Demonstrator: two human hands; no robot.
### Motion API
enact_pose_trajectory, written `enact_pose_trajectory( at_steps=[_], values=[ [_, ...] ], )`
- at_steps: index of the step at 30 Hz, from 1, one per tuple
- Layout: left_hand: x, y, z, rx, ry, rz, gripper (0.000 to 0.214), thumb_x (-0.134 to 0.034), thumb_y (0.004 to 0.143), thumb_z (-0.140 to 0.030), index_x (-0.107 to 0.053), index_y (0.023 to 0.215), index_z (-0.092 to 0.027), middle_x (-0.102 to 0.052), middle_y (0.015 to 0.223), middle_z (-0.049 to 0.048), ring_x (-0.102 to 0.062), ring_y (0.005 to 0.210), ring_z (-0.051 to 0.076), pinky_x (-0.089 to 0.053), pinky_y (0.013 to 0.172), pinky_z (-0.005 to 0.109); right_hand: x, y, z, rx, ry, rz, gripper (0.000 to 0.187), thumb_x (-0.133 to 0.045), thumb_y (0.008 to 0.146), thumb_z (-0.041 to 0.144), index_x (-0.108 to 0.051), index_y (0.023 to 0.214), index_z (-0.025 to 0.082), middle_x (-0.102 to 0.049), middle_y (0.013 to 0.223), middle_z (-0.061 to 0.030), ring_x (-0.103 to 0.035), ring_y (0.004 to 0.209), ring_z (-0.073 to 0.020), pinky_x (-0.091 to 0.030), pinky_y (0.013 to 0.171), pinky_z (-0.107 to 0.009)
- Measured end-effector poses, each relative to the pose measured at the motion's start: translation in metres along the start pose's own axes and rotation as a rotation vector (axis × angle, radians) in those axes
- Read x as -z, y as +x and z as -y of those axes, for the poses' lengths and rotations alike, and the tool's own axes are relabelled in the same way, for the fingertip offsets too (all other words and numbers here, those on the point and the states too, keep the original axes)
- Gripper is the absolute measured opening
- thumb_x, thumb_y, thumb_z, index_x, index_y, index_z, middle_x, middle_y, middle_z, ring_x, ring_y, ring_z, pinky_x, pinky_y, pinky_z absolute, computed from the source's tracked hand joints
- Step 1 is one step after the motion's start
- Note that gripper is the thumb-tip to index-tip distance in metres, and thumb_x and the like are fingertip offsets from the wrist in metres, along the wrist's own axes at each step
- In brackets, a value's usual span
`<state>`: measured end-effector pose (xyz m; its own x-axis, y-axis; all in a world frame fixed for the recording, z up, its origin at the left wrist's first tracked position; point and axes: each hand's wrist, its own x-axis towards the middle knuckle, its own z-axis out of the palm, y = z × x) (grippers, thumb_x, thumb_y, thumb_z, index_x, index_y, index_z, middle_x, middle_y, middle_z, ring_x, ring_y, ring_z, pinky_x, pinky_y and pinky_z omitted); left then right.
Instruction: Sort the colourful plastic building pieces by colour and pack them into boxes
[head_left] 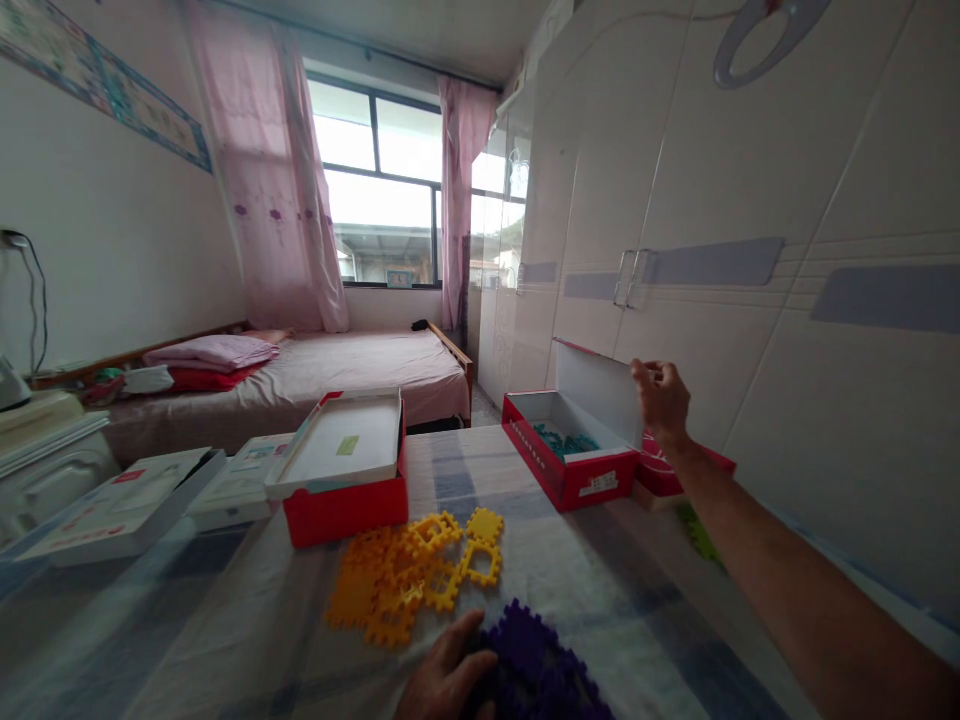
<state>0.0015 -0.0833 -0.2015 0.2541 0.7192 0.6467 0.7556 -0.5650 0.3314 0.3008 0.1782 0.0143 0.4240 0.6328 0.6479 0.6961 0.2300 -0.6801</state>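
My right hand (661,398) is stretched out to the far right of the table and pinches the top corner of the raised white lid (596,390) of a red box (574,470). Several teal pieces (564,442) lie inside that box. My left hand (448,677) rests at the near edge of the table, its fingers curled onto a pile of purple toothed tiles (538,670). A heap of yellow toothed tiles (412,578) lies just beyond it, in the middle of the table.
A second red box with a white tray on top (346,470) stands left of centre. Flat white boxes (127,505) lie at the left. Another red box (664,475) sits behind the open one. A white wardrobe (750,260) lines the right; a bed (337,375) stands behind.
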Motion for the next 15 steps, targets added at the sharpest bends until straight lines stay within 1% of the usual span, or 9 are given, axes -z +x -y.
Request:
enact_pose_trajectory(
  at_steps=[2,4,6,8,10,12,15],
  values=[
    [0.001,0.000,0.000,0.003,0.003,0.008,0.022,-0.056,0.078,-0.022,-0.063,0.098,-0.024,-0.060,0.122,0.0100,-0.059,0.111,0.021,-0.050,0.090,0.028,-0.005,-0.017,0.009,0.107,-0.016,0.101,0.050,-0.041,0.082,0.051,-0.057,0.112,0.014,-0.064,0.096,-0.0130,-0.058,0.086,-0.0228,-0.042,0.083,-0.038],
    [0.002,0.000,0.000,0.005,0.003,0.009,0.023,-0.055,0.078,-0.022,-0.063,0.099,-0.025,-0.060,0.122,0.0096,-0.059,0.112,0.020,-0.050,0.090,0.027,-0.012,-0.038,0.011,0.175,0.000,0.217,0.040,-0.046,0.082,0.042,-0.060,0.111,0.017,-0.067,0.097,-0.0098,-0.060,0.084,-0.0212,-0.044,0.080,-0.034],
    [0.002,0.000,0.000,0.005,-0.004,0.003,0.023,-0.055,0.078,-0.022,-0.063,0.099,-0.024,-0.060,0.122,0.0100,-0.059,0.111,0.020,-0.050,0.090,0.027,-0.019,-0.060,0.010,0.256,0.008,0.329,0.035,-0.045,0.083,0.034,-0.062,0.112,0.021,-0.068,0.104,-0.0077,-0.061,0.089,-0.0213,-0.045,0.082,-0.033],
    [0.001,0.000,0.000,0.000,-0.010,-0.001,0.022,-0.054,0.078,-0.021,-0.063,0.099,-0.024,-0.060,0.122,0.0111,-0.059,0.111,0.021,-0.050,0.090,0.027,-0.023,-0.078,0.006,0.336,-0.017,0.409,0.037,-0.041,0.085,0.028,-0.060,0.117,0.023,-0.065,0.114,-0.0068,-0.060,0.099,-0.0222,-0.044,0.088,-0.035],
    [-0.001,-0.001,0.000,-0.003,-0.012,-0.002,0.022,-0.055,0.079,-0.022,-0.063,0.099,-0.023,-0.060,0.122,0.0119,-0.059,0.112,0.021,-0.050,0.090,0.027,-0.024,-0.091,0.004,0.409,-0.092,0.449,0.043,-0.039,0.084,0.022,-0.055,0.124,0.023,-0.060,0.123,-0.0071,-0.055,0.110,-0.0232,-0.040,0.095,-0.039],
    [-0.002,-0.002,0.001,0.002,-0.008,-0.004,0.021,-0.055,0.079,-0.023,-0.063,0.098,-0.024,-0.060,0.122,0.0115,-0.058,0.112,0.021,-0.050,0.090,0.028,-0.022,-0.098,0.006,0.501,-0.194,0.479,0.050,-0.043,0.080,0.018,-0.050,0.129,0.025,-0.054,0.131,-0.0068,-0.047,0.121,-0.0250,-0.034,0.101,-0.046],
    [0.000,-0.002,0.002,0.009,0.003,0.001,0.021,-0.056,0.079,-0.024,-0.063,0.098,-0.024,-0.060,0.122,0.0101,-0.059,0.111,0.021,-0.051,0.090,0.028,-0.018,-0.101,0.011,0.685,-0.300,0.542,0.061,-0.052,0.076,0.024,-0.042,0.135,0.027,-0.043,0.141,-0.0063,-0.031,0.132,-0.0287,-0.024,0.104,-0.056]
  ],
)
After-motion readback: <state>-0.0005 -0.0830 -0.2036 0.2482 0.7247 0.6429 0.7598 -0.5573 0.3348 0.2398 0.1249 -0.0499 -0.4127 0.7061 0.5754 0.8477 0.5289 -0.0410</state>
